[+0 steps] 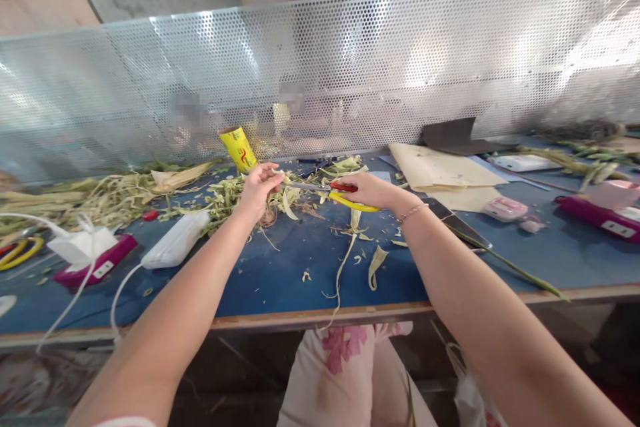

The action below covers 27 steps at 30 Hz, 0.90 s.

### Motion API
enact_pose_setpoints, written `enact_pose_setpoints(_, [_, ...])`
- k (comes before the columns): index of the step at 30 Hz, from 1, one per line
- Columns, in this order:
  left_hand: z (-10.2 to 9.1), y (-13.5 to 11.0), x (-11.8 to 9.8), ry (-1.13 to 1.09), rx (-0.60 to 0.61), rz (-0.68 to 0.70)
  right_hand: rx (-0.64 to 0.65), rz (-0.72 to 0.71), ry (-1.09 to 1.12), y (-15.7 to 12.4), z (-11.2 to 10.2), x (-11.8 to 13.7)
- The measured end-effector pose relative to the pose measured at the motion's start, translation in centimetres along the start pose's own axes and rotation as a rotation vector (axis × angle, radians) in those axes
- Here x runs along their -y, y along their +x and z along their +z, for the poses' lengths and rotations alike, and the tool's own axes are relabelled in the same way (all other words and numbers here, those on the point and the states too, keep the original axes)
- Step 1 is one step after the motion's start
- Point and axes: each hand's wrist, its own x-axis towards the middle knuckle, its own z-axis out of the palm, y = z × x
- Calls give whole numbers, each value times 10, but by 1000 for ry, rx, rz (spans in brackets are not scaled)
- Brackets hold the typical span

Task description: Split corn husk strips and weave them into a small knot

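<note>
Red-and-yellow-handled scissors (350, 200) are gripped in my right hand (367, 190), their blades pointing left. The blade tips reach a pale green plant piece (286, 180) pinched in the fingers of my left hand (261, 190). Whether the blades touch or cut it I cannot tell. Below and around my left hand lie pale green leaf scraps (225, 193) and thin roots. A dried strip with a long thin root (341, 273) trails from below the scissors to the table's front edge. A curled leaf strip (377, 267) lies right of it.
A yellow cylinder (239, 149) stands tilted behind my left hand. Left are a white adapter (175, 240), purple power strip (97, 263) and heaped dry stalks (100, 193). Right lie brown paper (445, 170), a dark tablet-like slab (457, 223) and pink case (505, 209). A perforated metal screen (350, 67) rises behind.
</note>
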Motion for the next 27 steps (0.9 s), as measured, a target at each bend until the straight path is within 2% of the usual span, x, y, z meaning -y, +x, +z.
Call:
enact_pose_setpoints(5, [0, 0, -2, -13, -15, 2, -5, 8, -34, 0, -1, -4])
enact_pose_setpoints(9, [-1, 0, -5, -60, -76, -15, -9, 37, -96, 2, 0, -6])
enact_pose_setpoints(18, [5, 0, -5, -257, -127, -151, -126, 325, -311, 0, 3, -6])
enact_pose_setpoints(21, [7, -2, -3, -272, -95, -166, -103, 338, -306, 1, 7, -8])
enact_pose_setpoints(27, [12, -8, -1, -225, -17, -152, 23, 282, -317, 7, 19, -5])
